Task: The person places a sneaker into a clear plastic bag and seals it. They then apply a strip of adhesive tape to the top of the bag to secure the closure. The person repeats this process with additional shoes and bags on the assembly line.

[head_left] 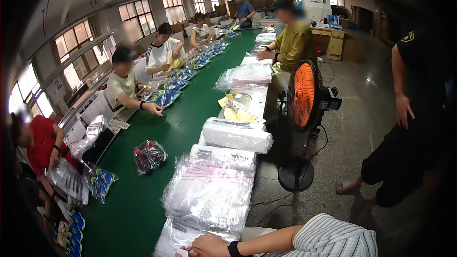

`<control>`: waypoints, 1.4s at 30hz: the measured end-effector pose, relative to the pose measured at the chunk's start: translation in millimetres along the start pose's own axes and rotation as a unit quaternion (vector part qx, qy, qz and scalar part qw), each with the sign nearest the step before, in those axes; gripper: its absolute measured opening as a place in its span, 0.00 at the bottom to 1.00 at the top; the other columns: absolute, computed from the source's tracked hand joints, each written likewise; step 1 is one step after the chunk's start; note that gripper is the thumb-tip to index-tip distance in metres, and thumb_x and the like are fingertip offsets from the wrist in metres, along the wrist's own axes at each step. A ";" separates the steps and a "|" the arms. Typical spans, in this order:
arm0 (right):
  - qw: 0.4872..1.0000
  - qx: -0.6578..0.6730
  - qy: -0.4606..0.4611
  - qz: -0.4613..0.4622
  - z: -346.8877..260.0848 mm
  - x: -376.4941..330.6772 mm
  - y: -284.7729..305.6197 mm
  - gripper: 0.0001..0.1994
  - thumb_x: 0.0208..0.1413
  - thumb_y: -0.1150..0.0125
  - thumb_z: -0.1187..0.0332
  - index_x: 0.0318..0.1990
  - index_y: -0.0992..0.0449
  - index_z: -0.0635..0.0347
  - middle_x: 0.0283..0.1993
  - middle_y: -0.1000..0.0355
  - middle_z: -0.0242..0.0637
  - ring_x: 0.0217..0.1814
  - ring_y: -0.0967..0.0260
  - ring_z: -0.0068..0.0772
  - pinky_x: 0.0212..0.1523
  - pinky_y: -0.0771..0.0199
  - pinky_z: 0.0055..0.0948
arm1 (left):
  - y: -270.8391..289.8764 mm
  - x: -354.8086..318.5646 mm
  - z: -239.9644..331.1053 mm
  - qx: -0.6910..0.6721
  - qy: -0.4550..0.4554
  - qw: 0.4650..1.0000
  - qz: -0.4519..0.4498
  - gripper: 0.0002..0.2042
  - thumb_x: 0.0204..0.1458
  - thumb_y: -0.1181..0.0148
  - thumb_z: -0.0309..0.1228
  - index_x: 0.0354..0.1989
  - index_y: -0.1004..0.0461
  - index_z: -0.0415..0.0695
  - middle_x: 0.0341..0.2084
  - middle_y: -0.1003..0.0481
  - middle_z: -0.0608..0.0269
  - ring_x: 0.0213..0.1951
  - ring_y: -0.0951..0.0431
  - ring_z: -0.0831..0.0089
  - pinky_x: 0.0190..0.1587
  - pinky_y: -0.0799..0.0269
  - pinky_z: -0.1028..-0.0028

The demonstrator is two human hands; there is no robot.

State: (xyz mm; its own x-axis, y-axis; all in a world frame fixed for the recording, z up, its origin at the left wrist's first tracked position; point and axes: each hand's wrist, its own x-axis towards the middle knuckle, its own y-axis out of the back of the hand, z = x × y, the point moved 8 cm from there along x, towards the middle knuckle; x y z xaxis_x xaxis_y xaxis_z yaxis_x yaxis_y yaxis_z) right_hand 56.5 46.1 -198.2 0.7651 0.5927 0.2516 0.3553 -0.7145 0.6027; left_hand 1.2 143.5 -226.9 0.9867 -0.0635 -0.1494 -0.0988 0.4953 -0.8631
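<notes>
My right hand (pixel 209 245), with a black band at the wrist and a striped sleeve above, comes in low at the bottom edge. Its fingers are curled in beside a small white card (pixel 182 252), which it seems to pinch. Fingertips also show by the card; whether they are my left hand's is unclear, as the frame cuts them off. Just beyond lies a stack of clear printed plastic bags (pixel 209 195). Farther along the table edge are a roll of white plastic bags (pixel 235 134) and yellow paper pieces (pixel 235 109).
A clear-bagged black and red pair of shoes (pixel 150 157) lies on the green conveyor belt (pixel 190 119). Several co-workers sit at its left with bagged blue and yellow shoes (pixel 102 181). An orange fan (pixel 303 95) stands at the right, near a person in dark clothes (pixel 414 114).
</notes>
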 end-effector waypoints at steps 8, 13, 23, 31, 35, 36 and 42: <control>0.983 0.141 0.113 0.028 -56.3 5.7 54.5 0.09 0.58 0.48 0.64 0.34 0.31 0.62 0.33 0.34 0.41 0.39 0.32 0.45 0.37 0.31 0.36 | 42.1 -19.0 15.2 0.323 0.080 0.924 0.187 0.25 0.60 0.52 0.44 0.60 0.37 0.40 0.47 0.27 0.52 0.43 0.23 0.55 0.37 0.22 0.60; 0.962 0.023 0.271 0.013 -88.0 -36.7 63.1 0.16 0.52 0.39 0.58 0.40 0.24 0.62 0.46 0.29 0.47 0.50 0.32 0.49 0.47 0.31 0.40 | -2.5 -22.6 9.4 -0.002 0.115 0.979 0.171 0.29 0.60 0.54 0.50 0.64 0.40 0.43 0.49 0.27 0.54 0.43 0.24 0.57 0.37 0.23 0.62; 0.969 -0.102 0.225 -0.027 -67.4 -45.1 18.5 0.18 0.42 0.41 0.73 0.46 0.25 0.56 0.45 0.29 0.38 0.39 0.27 0.35 0.35 0.26 0.32 | -35.6 -118.6 18.9 -0.177 -0.111 0.976 -0.064 0.25 0.63 0.59 0.48 0.58 0.34 0.42 0.56 0.32 0.50 0.55 0.30 0.57 0.54 0.32 0.55; 0.929 0.223 -0.180 0.232 61.8 3.0 178.5 0.08 0.62 0.52 0.68 0.39 0.27 0.63 0.33 0.26 0.33 0.34 0.29 0.22 0.34 0.33 0.21 | 12.9 -167.7 -12.7 0.004 -0.144 0.979 0.144 0.33 0.61 0.57 0.45 0.71 0.60 0.46 0.69 0.55 0.48 0.67 0.48 0.48 0.63 0.44 0.47; 0.916 -0.236 -0.098 0.309 57.4 -35.7 247.8 0.25 0.54 0.43 0.72 0.59 0.42 0.68 0.57 0.41 0.51 0.56 0.37 0.42 0.54 0.36 0.39 | 24.2 -242.1 -27.8 0.028 -0.047 0.980 0.193 0.26 0.63 0.62 0.48 0.53 0.33 0.34 0.49 0.28 0.41 0.50 0.26 0.51 0.52 0.29 0.55; 0.887 -0.316 -0.061 0.331 44.1 -44.3 247.1 0.30 0.53 0.43 0.73 0.62 0.46 0.69 0.61 0.45 0.53 0.63 0.43 0.47 0.60 0.40 0.44 | 48.4 -265.7 -32.4 0.051 -0.027 0.943 0.329 0.24 0.64 0.61 0.48 0.46 0.30 0.35 0.42 0.24 0.47 0.45 0.22 0.58 0.46 0.25 0.62; 0.873 -0.477 0.102 0.025 20.5 10.9 138.0 0.27 0.60 0.50 0.50 0.65 0.40 0.49 0.69 0.45 0.39 0.71 0.53 0.47 0.67 0.62 0.62 | 72.6 -260.1 -36.4 0.335 -0.075 0.843 0.413 0.17 0.60 0.48 0.34 0.53 0.30 0.36 0.43 0.25 0.61 0.46 0.26 0.77 0.51 0.34 0.73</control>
State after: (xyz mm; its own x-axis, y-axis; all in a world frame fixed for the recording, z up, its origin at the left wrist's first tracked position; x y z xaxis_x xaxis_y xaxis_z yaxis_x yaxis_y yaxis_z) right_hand 124.8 -53.7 -127.9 0.6207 0.6932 0.3664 -0.3587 -0.1645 0.9188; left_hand -267.3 164.4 -268.3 0.6266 0.6292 -0.4599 -0.7157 0.6982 -0.0200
